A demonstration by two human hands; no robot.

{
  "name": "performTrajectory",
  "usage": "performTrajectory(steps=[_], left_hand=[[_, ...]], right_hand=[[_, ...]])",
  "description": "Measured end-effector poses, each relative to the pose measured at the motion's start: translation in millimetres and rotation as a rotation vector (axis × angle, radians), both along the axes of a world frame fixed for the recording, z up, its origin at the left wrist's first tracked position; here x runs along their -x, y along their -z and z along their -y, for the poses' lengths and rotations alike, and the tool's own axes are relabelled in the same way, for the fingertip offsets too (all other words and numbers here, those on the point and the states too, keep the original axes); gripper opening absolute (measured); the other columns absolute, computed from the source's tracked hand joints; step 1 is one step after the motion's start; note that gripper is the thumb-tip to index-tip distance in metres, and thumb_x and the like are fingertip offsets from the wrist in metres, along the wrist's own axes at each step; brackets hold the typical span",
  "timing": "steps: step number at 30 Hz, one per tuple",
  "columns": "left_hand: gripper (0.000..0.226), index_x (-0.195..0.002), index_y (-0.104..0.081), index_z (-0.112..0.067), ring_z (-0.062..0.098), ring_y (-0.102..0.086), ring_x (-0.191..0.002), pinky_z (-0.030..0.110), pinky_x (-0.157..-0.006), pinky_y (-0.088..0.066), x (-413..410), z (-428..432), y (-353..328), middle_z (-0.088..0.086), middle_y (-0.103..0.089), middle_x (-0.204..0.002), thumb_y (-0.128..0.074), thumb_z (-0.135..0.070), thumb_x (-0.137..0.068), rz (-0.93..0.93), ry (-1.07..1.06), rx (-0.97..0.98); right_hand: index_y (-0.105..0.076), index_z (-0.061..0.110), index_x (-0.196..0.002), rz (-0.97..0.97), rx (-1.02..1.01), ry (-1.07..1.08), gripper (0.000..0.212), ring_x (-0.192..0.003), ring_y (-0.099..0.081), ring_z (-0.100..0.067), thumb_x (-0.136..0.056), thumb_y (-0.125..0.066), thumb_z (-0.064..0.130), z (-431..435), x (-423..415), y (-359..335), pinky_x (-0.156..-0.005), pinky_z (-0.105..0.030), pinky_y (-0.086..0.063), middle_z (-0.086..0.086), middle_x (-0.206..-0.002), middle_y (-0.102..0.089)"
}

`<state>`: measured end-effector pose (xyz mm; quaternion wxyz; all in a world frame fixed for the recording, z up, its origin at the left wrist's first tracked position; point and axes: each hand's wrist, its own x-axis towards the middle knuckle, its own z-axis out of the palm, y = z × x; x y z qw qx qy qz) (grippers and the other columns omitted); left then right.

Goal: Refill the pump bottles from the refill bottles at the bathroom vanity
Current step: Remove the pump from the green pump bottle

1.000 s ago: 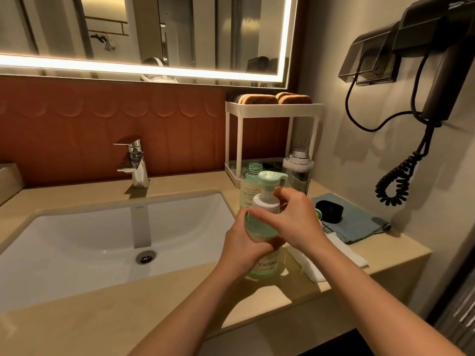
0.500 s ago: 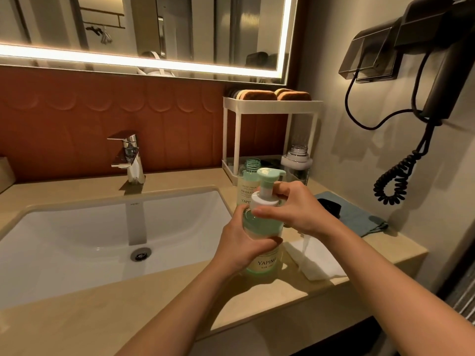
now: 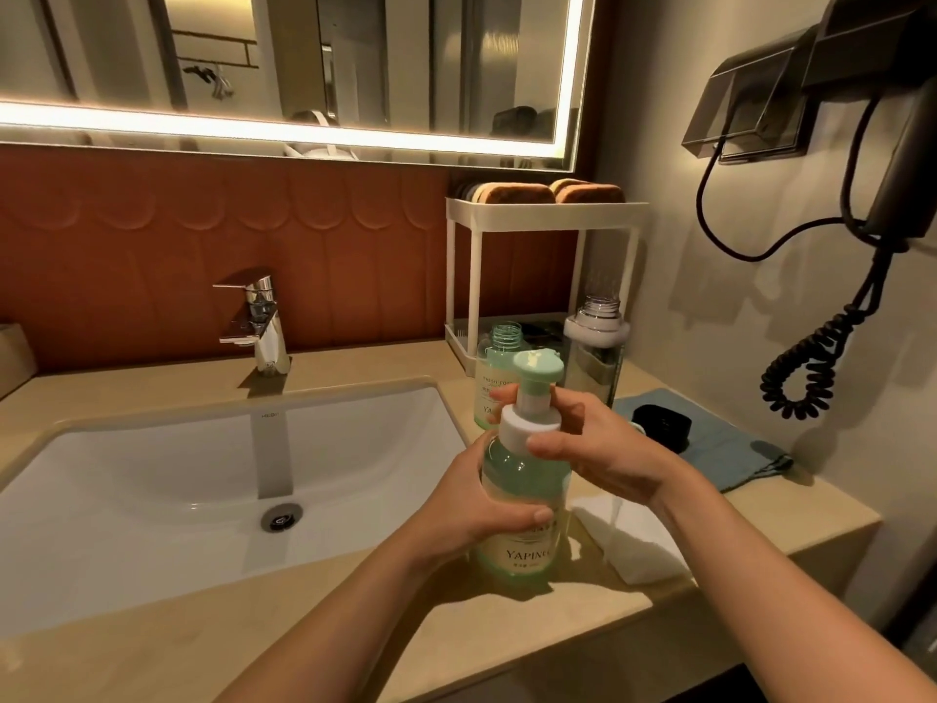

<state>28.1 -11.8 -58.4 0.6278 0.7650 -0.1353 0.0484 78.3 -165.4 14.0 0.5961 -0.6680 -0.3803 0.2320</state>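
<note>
Hands meet on the pale green translucent pump bottle [image 3: 522,479], which stands upright on the beige stone table [image 3: 355,626], just right of the white sink [image 3: 152,499] and close to the table's front edge. The left hand [image 3: 476,509] wraps the bottle's body above its cream label, fingers [image 3: 530,515] curled round the front. The right hand [image 3: 603,449] grips the white screw collar [image 3: 527,423] from the right, thumb on the near side and a fingertip showing behind the stem of the green pump head [image 3: 537,367].

Just behind stand an uncapped green refill bottle [image 3: 499,357] and a clear bottle with a white collar [image 3: 596,357], both at the foot of the white two-tier rack [image 3: 547,210]. A folded white cloth [image 3: 634,540] lies just right of the pump bottle, with a blue towel [image 3: 730,449] carrying a black round object [image 3: 661,423] beyond it against the wall. Open table lies in front and to the left along the sink's rim.
</note>
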Motion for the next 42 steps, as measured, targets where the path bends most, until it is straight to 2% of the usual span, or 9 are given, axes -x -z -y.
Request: performTrajectory(steps=[4,11,14,20,24,27,32,37,42], left_hand=[[0.078,-0.129,-0.044,-0.031,0.014,-0.059,-0.112,0.038,-0.096,-0.05,-1.0,0.4,1.5,-0.006,-0.061,-0.118,-0.077,-0.037,-0.059,0.025,-0.002,-0.023],[0.073,-0.126,-0.043,-0.026,0.008,-0.06,-0.108,0.029,-0.09,-0.052,-1.7,0.6,2.4,-0.007,-0.062,-0.112,-0.076,-0.021,-0.062,0.053,-0.026,-0.068],[0.074,-0.128,-0.04,-0.032,0.009,-0.059,-0.109,0.032,-0.093,-0.051,-1.1,0.7,-0.5,-0.007,-0.06,-0.114,-0.075,-0.016,-0.065,0.038,-0.001,-0.081],[0.075,-0.127,-0.042,-0.027,0.01,-0.06,-0.108,0.029,-0.09,-0.052,2.9,0.0,-2.8,-0.005,-0.061,-0.116,-0.076,-0.03,-0.06,0.042,0.009,-0.05],[0.073,-0.127,-0.042,-0.027,0.009,-0.059,-0.11,0.03,-0.093,-0.051,1.0,-0.9,-1.6,-0.005,-0.06,-0.116,-0.076,-0.019,-0.063,0.05,0.011,-0.088],[0.07,-0.126,-0.043,-0.025,0.01,-0.06,-0.107,0.031,-0.091,-0.052,-0.3,-0.8,-0.9,-0.003,-0.061,-0.113,-0.074,-0.018,-0.063,0.052,-0.002,-0.089],[0.071,-0.126,-0.043,-0.028,0.009,-0.06,-0.107,0.027,-0.089,-0.052,1.7,2.0,-2.6,-0.007,-0.061,-0.113,-0.076,-0.025,-0.064,0.065,0.01,-0.085],[0.073,-0.129,-0.042,-0.025,0.014,-0.059,-0.111,0.037,-0.094,-0.052,0.0,0.4,0.6,-0.003,-0.06,-0.117,-0.078,-0.025,-0.065,0.072,-0.01,-0.109],[0.076,-0.129,-0.041,-0.03,0.011,-0.059,-0.11,0.032,-0.092,-0.052,0.9,0.8,-0.1,-0.004,-0.06,-0.117,-0.077,-0.028,-0.063,0.058,-0.002,-0.086]], right_hand=[[-0.043,0.038,-0.128,-0.022,0.161,-0.091,0.073,-0.119,-0.054,-0.006,-0.064,-0.078,0.032,6.5,-1.4,-5.3,-0.103,-0.027,-0.043,0.01,-0.13,-0.056],[-0.05,0.029,-0.111,0.587,0.232,0.669,0.064,-0.098,-0.053,-0.008,-0.058,-0.078,0.051,-13.4,35.4,-7.3,-0.081,-0.028,-0.048,0.007,-0.109,-0.053],[-0.058,0.022,-0.111,0.708,0.248,0.726,0.056,-0.094,-0.056,-0.008,-0.064,-0.078,0.045,-11.6,41.3,-10.0,-0.079,-0.026,-0.05,0.007,-0.104,-0.059],[-0.054,0.039,-0.111,0.304,0.175,0.256,0.044,-0.11,-0.057,-0.007,-0.079,-0.07,0.014,12.4,38.8,-26.7,-0.089,-0.024,-0.048,0.013,-0.117,-0.06],[-0.047,0.031,-0.117,0.452,0.301,0.541,0.062,-0.105,-0.051,-0.009,-0.065,-0.078,0.045,-0.5,41.2,-14.2,-0.086,-0.028,-0.047,0.008,-0.115,-0.051],[-0.053,0.025,-0.109,0.586,0.21,0.701,0.054,-0.099,-0.056,-0.008,-0.065,-0.08,0.04,-15.2,45.5,-6.6,-0.08,-0.024,-0.049,0.008,-0.108,-0.058],[-0.051,0.033,-0.116,0.347,0.067,0.391,0.051,-0.105,-0.059,-0.007,-0.073,-0.072,0.016,-3.0,41.3,-6.3,-0.093,-0.037,-0.051,0.01,-0.113,-0.062],[-0.046,0.026,-0.11,0.522,0.17,0.668,0.059,-0.101,-0.053,-0.008,-0.064,-0.079,0.043,-13.1,44.5,-0.5,-0.079,-0.021,-0.046,0.007,-0.112,-0.053],[-0.059,0.022,-0.11,0.45,0.132,0.549,0.046,-0.102,-0.06,-0.014,-0.068,-0.076,0.023,-6.5,40.6,-11.1,-0.088,-0.033,-0.051,0.005,-0.107,-0.065]])
